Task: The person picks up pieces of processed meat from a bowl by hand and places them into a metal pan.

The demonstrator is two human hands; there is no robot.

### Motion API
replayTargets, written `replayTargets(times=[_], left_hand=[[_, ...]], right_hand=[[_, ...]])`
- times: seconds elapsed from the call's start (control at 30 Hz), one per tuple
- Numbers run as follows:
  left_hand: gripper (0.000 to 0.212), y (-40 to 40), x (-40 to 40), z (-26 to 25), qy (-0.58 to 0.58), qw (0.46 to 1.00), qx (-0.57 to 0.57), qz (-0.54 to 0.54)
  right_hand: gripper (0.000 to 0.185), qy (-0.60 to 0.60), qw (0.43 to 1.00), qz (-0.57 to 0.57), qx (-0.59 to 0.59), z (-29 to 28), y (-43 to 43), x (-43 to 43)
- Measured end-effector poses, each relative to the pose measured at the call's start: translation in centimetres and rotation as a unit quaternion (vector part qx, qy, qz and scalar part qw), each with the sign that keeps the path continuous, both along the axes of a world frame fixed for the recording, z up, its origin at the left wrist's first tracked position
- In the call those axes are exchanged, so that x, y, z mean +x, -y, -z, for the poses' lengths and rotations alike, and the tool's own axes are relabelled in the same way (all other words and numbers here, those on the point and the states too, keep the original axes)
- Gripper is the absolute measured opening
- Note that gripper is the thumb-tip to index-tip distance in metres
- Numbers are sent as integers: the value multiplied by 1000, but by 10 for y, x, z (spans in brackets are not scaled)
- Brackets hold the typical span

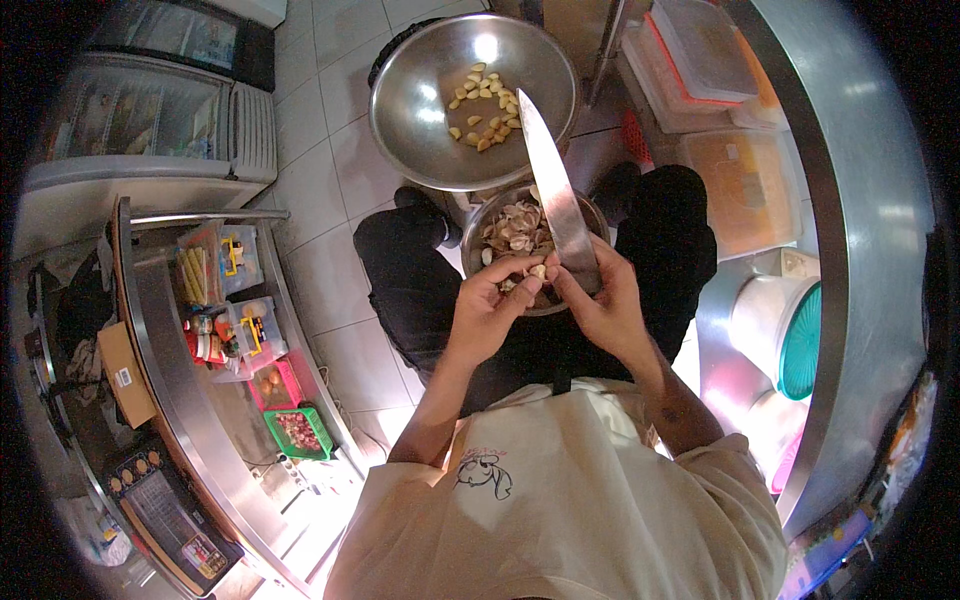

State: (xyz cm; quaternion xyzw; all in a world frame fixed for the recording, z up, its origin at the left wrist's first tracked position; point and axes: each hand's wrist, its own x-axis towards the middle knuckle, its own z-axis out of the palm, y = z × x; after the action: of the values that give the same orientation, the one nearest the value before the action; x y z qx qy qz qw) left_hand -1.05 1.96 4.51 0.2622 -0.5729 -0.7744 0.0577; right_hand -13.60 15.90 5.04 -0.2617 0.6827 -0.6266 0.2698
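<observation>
Between the fingertips of my left hand [495, 300] is a garlic clove [538, 271]. My right hand [604, 300] grips a large kitchen knife [556, 187], its blade pointing up and away from me, while its thumb and finger touch the same clove. Both hands are over a metal bowl [471, 251] filled with garlic skins [517, 225] and some garlic, between my knees. Beyond it, a wide stainless steel bowl [405, 112] holds several peeled garlic cloves [474, 120]. The knife's handle is hidden in my right hand.
At the left, a metal shelf [225, 442] bears plastic boxes [259, 330], a pink basket [291, 384] and a green basket of shallots [326, 442]. Lidded plastic containers [742, 195] and a teal-lidded tub [757, 322] lie right, beside a steel counter [862, 225]. A glass-door fridge [142, 112] stands upper left.
</observation>
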Motion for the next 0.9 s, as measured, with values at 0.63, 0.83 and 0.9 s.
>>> replayTargets(times=[0.63, 0.83, 0.9], left_hand=[[29, 9, -1, 1, -72, 985, -143, -65], [29, 6, 3, 9, -44, 973, -220, -45], [28, 5, 2, 12, -65, 959, -271, -47]], right_hand=[[15, 5, 999, 4, 47, -4, 1, 5], [21, -158, 987, -29, 30, -26, 4, 0], [23, -152, 988, -39, 16, -27, 3, -1]])
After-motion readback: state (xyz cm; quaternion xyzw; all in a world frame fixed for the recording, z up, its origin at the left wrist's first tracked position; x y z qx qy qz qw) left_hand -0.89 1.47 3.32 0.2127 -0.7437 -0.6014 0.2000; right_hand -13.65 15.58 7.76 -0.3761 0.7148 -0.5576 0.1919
